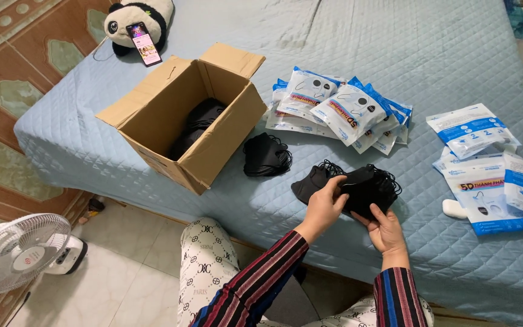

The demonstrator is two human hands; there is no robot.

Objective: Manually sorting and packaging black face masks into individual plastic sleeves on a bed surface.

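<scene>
Just right of the frame's centre, both hands work a stack of black face masks (367, 186) that sits low over the pale blue quilted bed (394, 54). The left hand (324, 203) curls its fingers over the stack's left part, thumb on top, pinching a few masks. The right hand (384, 229) comes up from below, fingers closed on the stack's lower edge. Whether the stack rests on the bed or is lifted just clear of it is hard to tell from this angle.

A smaller pile of black masks (266, 155) lies on the bed to the left of the hands, just beside the open cardboard box (204, 151). The box stands left of centre with its flaps spread, and more black masks (198, 124) show inside it.

Above the hands, a fanned heap of white and blue filled packets (340, 109) lies on the bed. At the right edge, several flat white and blue pouches (491, 175) are spread out, with a small white object (454, 209) beside them.

In the upper left, a panda soft toy (134, 18) props up a lit phone (143, 43). A white standing fan (19, 251) stands on the tiled floor at the lower left.
</scene>
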